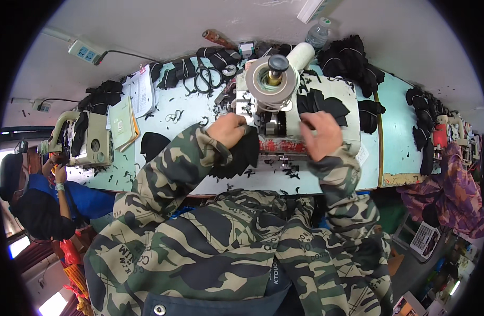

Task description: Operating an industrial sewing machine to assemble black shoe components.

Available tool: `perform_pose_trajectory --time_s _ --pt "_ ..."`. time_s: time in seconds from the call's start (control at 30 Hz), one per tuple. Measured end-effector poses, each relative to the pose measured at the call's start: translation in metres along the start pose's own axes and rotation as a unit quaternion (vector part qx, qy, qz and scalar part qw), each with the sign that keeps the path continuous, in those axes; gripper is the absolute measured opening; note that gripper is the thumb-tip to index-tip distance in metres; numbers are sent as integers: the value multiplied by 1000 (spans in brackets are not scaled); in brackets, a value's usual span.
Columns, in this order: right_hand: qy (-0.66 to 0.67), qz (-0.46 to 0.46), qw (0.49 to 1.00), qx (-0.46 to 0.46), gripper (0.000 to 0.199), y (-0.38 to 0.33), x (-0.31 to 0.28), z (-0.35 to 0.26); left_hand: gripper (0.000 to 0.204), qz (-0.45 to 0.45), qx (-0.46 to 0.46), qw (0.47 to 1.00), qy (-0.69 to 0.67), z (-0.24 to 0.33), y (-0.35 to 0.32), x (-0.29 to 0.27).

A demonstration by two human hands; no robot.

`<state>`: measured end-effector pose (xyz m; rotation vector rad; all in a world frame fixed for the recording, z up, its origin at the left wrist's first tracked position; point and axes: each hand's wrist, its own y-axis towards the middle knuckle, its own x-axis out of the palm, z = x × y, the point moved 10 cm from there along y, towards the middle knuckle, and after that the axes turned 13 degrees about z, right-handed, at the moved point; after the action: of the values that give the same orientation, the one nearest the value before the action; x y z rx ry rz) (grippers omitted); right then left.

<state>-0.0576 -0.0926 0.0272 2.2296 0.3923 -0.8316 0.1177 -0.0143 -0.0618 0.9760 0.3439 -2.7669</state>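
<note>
A white machine with a round pulley (272, 79) and a dark brass-coloured knob on top stands in front of me, with a shiny metal roller (272, 126) low at its front. My left hand (227, 130) is just left of the roller, its fingers curled together; what lies under the fingertips is hidden. A fanned stack of black leather-like pieces (241, 158) spreads beneath that hand and wrist. To the right of the roller, my right hand (322, 136) hovers slightly blurred, fingers bent and apart, with nothing seen in them. Beyond it, more black pieces (326, 105) rest on the machine's pale plate.
Black scissors (204, 79), papers (139, 97) and a booklet (124, 124) lie left. Black bundles (350, 60) and a water bottle (318, 32) are at the back. Scraps litter the table. A co-worker (42, 210) sits at another machine (89, 139) on the far left.
</note>
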Motion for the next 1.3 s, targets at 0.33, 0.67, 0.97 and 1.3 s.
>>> perform_pose_trajectory --time_s 0.33,0.67,0.97,1.3 --pt "33 -25 999 28 30 -35 36 -20 21 -98 -37 994 -41 1 10 20" --pt "-22 30 999 16 20 -9 -11 2 25 -45 -76 996 23 -10 -8 -6" --pt "-11 -35 999 11 31 -41 39 -23 24 -134 -43 990 -18 -6 13 23" --pt "-66 59 995 -46 15 -8 -22 -1 25 -98 -99 990 2 -19 -11 7"
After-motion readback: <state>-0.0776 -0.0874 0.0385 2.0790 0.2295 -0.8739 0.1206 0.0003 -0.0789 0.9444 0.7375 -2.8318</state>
